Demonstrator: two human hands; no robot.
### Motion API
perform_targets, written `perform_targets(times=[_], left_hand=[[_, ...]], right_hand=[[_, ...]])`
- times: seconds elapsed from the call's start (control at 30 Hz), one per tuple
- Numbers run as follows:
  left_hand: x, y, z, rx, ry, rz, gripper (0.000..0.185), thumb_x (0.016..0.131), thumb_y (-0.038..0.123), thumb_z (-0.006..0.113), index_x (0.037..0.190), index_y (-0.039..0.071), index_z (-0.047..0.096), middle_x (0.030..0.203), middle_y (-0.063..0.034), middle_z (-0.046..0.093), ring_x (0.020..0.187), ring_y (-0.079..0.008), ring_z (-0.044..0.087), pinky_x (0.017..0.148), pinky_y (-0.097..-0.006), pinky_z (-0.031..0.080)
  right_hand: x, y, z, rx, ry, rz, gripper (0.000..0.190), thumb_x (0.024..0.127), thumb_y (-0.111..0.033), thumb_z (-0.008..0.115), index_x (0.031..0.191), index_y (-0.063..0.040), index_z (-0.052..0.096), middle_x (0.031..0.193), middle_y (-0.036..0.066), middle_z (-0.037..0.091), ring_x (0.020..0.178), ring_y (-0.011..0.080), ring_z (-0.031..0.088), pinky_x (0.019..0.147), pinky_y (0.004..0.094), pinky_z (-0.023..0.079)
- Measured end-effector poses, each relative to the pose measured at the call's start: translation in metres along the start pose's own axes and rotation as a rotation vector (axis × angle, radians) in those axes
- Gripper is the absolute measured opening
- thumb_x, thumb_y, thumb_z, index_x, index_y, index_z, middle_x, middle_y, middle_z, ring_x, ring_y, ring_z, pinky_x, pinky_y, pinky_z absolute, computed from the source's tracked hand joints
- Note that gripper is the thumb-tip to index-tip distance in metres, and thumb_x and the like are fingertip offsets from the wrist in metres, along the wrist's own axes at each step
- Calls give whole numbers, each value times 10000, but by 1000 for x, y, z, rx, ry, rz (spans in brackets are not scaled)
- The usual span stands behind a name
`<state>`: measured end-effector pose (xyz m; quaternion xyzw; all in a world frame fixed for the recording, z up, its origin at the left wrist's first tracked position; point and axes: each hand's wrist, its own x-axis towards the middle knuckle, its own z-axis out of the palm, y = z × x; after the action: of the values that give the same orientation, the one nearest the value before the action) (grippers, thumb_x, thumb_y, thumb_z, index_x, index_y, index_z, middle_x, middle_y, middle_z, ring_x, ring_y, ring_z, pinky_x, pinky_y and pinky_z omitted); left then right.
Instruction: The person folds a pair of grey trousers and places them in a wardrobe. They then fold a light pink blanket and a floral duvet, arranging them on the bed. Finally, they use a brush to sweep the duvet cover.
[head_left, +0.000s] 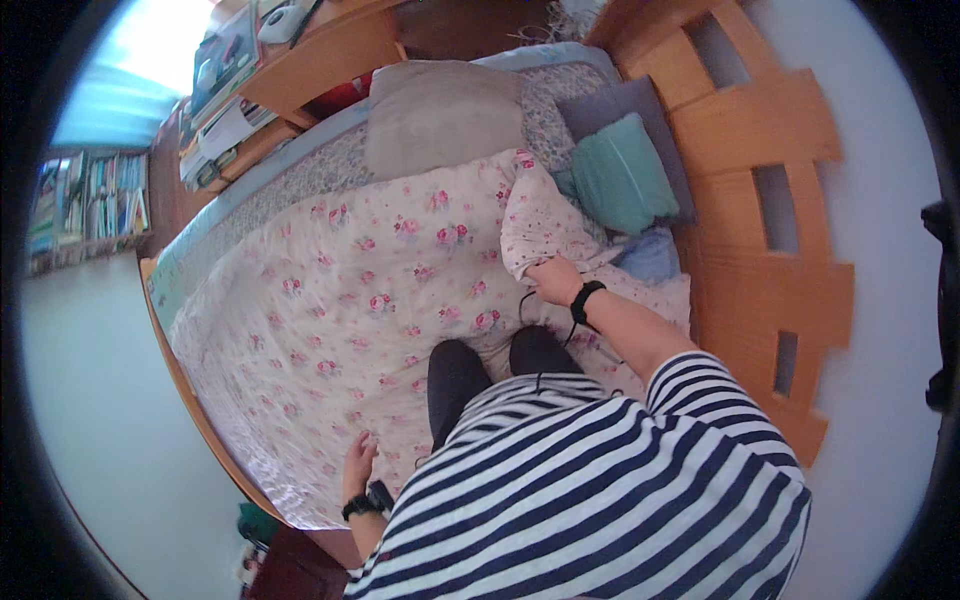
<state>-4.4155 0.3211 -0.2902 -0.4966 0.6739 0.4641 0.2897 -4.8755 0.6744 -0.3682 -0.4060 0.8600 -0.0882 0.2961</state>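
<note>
A cream quilt with pink roses (360, 285) covers much of the bed, rumpled and reaching the bed's left edge. My right hand (556, 282) grips its near-right edge, where a folded-over corner (544, 225) shows a small-dotted underside. On that wrist is a black band with a dark cord hanging near it. My left hand (360, 459) is over the quilt at the lower left, fingers loosely apart and holding nothing; that wrist also wears a black band. My knees in dark trousers (456, 379) rest on the quilt between the hands.
A teal pillow (626, 172) and a grey pillow (667, 150) lean by the wooden headboard (757, 202). Blue cloth (651, 256) lies below them. A beige cushion or folded blanket (446, 116) lies at the far side. Beyond are a cluttered desk (322, 52) and a bookshelf (97, 199).
</note>
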Motion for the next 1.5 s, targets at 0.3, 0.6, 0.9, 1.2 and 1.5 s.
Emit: perform_targets(times=[0.3,0.6,0.9,1.2,1.5], left_hand=[[136,209,-66,283,68,633,439,869,244,566,1269,91,472,1066,-166,617,966,-270,605,798,-352,477],[175,303,141,791,-385,1184,597,779,415,604,1261,86,479,1181,-206,538,1150,-355,463,920,-431,408],[166,144,171,618,-820,272,532,839,410,562,1219,43,503,1010,-149,635,947,-283,603,825,-366,461],[180,245,168,91,-326,380,360,884,192,561,1204,34,517,947,-103,628,852,-162,601,780,-290,467],[166,267,175,279,-416,153,375,841,208,600,1161,23,538,932,-114,646,852,-180,616,763,-298,473]], right_hand=[[-62,-132,4,451,-229,-140,224,683,-173,539,870,-107,646,800,163,619,767,353,592,676,429,464],[-62,-129,18,934,-437,-208,241,824,-165,549,1045,-96,617,874,69,646,811,173,593,758,298,456],[-41,216,46,1140,899,1162,650,755,-367,692,1258,-42,438,1154,134,544,967,250,547,814,365,436],[-4,120,8,1388,650,721,440,770,-166,676,1161,-4,553,1101,78,597,997,195,553,896,316,417],[-85,263,110,682,619,1392,867,680,-411,727,1327,23,346,1294,281,418,1228,384,381,1017,382,328]])
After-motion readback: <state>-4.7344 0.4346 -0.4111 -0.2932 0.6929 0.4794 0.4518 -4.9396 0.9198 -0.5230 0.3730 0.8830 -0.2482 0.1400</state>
